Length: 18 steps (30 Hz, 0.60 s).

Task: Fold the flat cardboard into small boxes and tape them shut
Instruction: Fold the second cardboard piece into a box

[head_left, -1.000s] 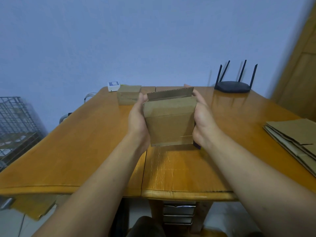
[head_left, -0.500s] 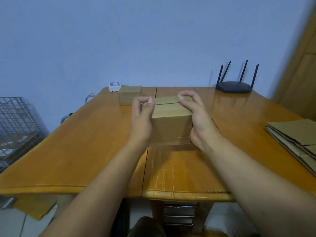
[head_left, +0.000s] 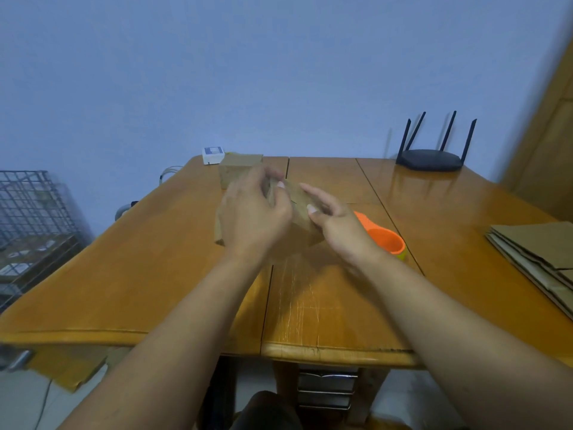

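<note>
A small brown cardboard box (head_left: 299,206) sits tilted and motion-blurred over the middle of the wooden table (head_left: 155,274). My left hand (head_left: 254,215) covers its left side, with the fingers curled over the top edge. My right hand (head_left: 338,226) presses on its right side, fingers stretched along the top and thumb on the near face. Most of the box is hidden behind my hands. An orange tape dispenser (head_left: 386,238) lies just right of my right hand. A stack of flat cardboard (head_left: 539,252) rests at the table's right edge.
A folded box (head_left: 238,169) and a small white box (head_left: 213,155) stand at the back of the table. At the back right is a black router (head_left: 429,159) with antennas. A wire cage (head_left: 28,212) stands on the left, beside the table.
The box's top flaps went from standing up to folded flat. Both hands have now tipped and turned the box, and the orange tape dispenser behind my right hand has come into view.
</note>
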Available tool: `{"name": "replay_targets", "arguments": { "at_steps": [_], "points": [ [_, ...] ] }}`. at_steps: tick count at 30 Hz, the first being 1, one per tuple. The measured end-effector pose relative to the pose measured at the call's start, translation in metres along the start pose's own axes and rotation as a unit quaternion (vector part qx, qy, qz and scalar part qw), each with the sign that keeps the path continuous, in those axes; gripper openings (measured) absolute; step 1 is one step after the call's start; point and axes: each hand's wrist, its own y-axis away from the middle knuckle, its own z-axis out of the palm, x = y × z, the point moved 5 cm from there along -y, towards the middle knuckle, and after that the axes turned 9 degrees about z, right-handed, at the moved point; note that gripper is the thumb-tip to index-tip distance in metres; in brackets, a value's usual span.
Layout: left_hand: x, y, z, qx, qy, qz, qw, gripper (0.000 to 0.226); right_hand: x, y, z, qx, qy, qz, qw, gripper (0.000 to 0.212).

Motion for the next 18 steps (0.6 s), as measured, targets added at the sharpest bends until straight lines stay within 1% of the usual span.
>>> {"name": "replay_targets", "arguments": {
  "at_steps": [2, 4, 6, 7, 8, 9, 10, 11, 12, 13, 14, 15, 16, 18],
  "points": [
    [0.006, -0.008, -0.001, -0.041, -0.109, 0.063, 0.991, 0.024, 0.005, 0.001, 0.002, -0.022, 0.068, -0.024, 0.997, 0.061],
    [0.009, -0.013, 0.000, -0.082, -0.183, 0.109, 0.974, 0.036, 0.010, 0.000, 0.013, -0.061, 0.080, -0.025, 0.995, 0.079],
    [0.010, -0.016, 0.003, -0.124, -0.229, 0.125, 0.958, 0.039, 0.015, -0.003, 0.028, -0.099, 0.114, -0.041, 0.988, 0.111],
    [0.008, -0.017, 0.005, -0.145, -0.250, 0.131, 0.948, 0.038, 0.019, -0.006, 0.038, -0.107, 0.135, -0.044, 0.984, 0.124],
    [0.006, -0.018, 0.007, -0.166, -0.268, 0.133, 0.940, 0.037, 0.024, -0.013, 0.048, -0.105, 0.147, -0.040, 0.983, 0.129],
    [0.003, -0.019, 0.008, -0.184, -0.284, 0.131, 0.932, 0.037, 0.029, -0.019, 0.055, -0.093, 0.144, -0.032, 0.985, 0.129],
    [-0.002, -0.020, 0.009, -0.200, -0.298, 0.128, 0.924, 0.036, 0.031, -0.023, 0.060, -0.078, 0.138, -0.026, 0.987, 0.123],
    [-0.007, -0.019, 0.010, -0.215, -0.313, 0.125, 0.917, 0.037, 0.031, -0.025, 0.064, -0.063, 0.140, -0.027, 0.988, 0.112],
    [-0.012, -0.019, 0.011, -0.228, -0.324, 0.122, 0.910, 0.038, 0.029, -0.024, 0.067, -0.052, 0.160, -0.027, 0.985, 0.095],
    [-0.019, -0.018, 0.012, -0.236, -0.327, 0.118, 0.907, 0.039, 0.028, -0.022, 0.070, -0.050, 0.183, -0.020, 0.982, 0.077],
    [-0.025, -0.017, 0.012, -0.242, -0.320, 0.109, 0.910, 0.041, 0.029, -0.022, 0.072, -0.050, 0.195, -0.011, 0.979, 0.065],
    [-0.030, -0.016, 0.012, -0.248, -0.308, 0.099, 0.913, 0.042, 0.032, -0.023, 0.075, -0.049, 0.193, -0.006, 0.980, 0.063],
    [-0.035, -0.015, 0.012, -0.254, -0.300, 0.088, 0.915, 0.044, 0.034, -0.023, 0.078, -0.056, 0.188, -0.009, 0.981, 0.069],
    [-0.041, -0.014, 0.010, -0.257, -0.326, 0.074, 0.907, 0.049, 0.060, -0.042, 0.085, -0.072, 0.157, -0.003, 0.985, 0.093]
  ]
}}
